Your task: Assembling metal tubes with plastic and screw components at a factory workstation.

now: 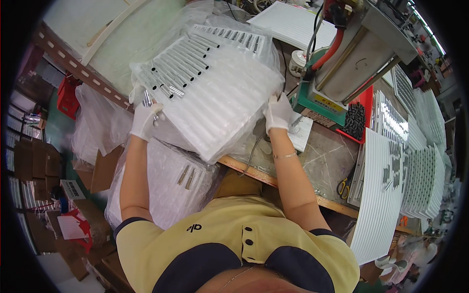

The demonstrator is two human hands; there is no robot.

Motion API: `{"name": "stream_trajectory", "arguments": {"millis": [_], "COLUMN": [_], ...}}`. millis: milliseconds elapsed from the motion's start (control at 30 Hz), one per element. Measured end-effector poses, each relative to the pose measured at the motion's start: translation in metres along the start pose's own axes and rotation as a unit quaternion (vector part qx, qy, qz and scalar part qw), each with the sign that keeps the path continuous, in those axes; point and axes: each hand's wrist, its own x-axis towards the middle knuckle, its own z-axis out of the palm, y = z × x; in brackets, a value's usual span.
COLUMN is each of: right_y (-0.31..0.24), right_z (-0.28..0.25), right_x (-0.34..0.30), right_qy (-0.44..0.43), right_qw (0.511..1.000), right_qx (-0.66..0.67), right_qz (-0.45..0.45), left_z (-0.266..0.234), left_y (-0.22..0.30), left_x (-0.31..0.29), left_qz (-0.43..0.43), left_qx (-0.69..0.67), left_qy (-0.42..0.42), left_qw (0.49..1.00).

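Note:
A white grooved plastic tray (215, 117) lies tilted in front of me, wrapped around by loose clear film. Across its far left part rest several shiny metal tubes (183, 61) with black ends. My left hand (144, 121), in a white glove, is closed around a few short metal tubes (148, 99) beside the tray's left edge. At the tray's right edge my gloved right hand (278, 113) is closed on the rim; its fingertips are partly hidden. Beyond, another tray (239, 36) of metal pieces sits in clear plastic.
A press-like machine (342, 58) on a green base stands right, by a red bin (359, 117) of small black parts. Grooved white trays (381, 195) are stacked farther right, near scissors (343, 188). Two metal pieces (186, 177) lie on a film-wrapped stack (161, 180). Cartons (105, 168) stand left.

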Motion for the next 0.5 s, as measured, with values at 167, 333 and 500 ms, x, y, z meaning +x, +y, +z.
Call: {"name": "stream_trajectory", "arguments": {"millis": [167,333,500], "right_y": [0.009,0.043,0.043], "right_z": [0.008,-0.006,-0.047], "right_x": [0.019,-0.011,-0.082], "right_qy": [0.009,0.024,-0.03], "right_qw": [0.979,0.971,0.987], "right_qx": [0.194,0.198,0.033], "right_qz": [0.057,-0.131,-0.157], "left_z": [0.05,0.066,0.021], "left_y": [-0.011,0.002,0.018], "left_x": [-0.029,-0.048,-0.009], "left_qz": [-0.004,0.033,0.149], "left_qx": [-0.059,0.034,0.204], "left_qy": [0.032,-0.028,0.165], "left_qw": [0.998,0.998,0.953]}}
